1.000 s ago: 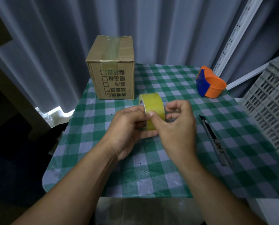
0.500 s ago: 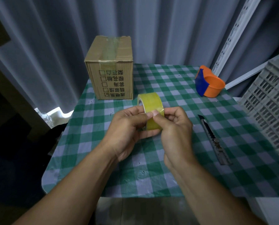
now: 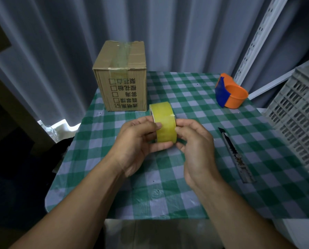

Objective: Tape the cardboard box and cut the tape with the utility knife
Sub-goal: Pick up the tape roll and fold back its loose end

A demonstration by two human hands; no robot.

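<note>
A yellowish roll of tape [image 3: 163, 121] stands on edge above the middle of the table. My left hand [image 3: 139, 141] grips it from the left, thumb on its outer face. My right hand [image 3: 195, 144] holds its right side with the fingertips. The cardboard box [image 3: 122, 78] stands at the back left, closed, with a strip of clear tape along its top seam and printed text on the near face. A utility knife [image 3: 235, 154] lies on the cloth right of my right hand, blade end pointing away from me.
The table has a green and white checked cloth [image 3: 168, 194]. An orange and blue tape dispenser [image 3: 229, 93] sits at the back right. A grey plastic crate [image 3: 297, 119] stands at the right edge. Curtains hang behind, and the floor drops away on the left.
My right hand has shifted from over the top front of the roll to its right side, leaving more of the roll's face visible. The box and knife have not moved.
</note>
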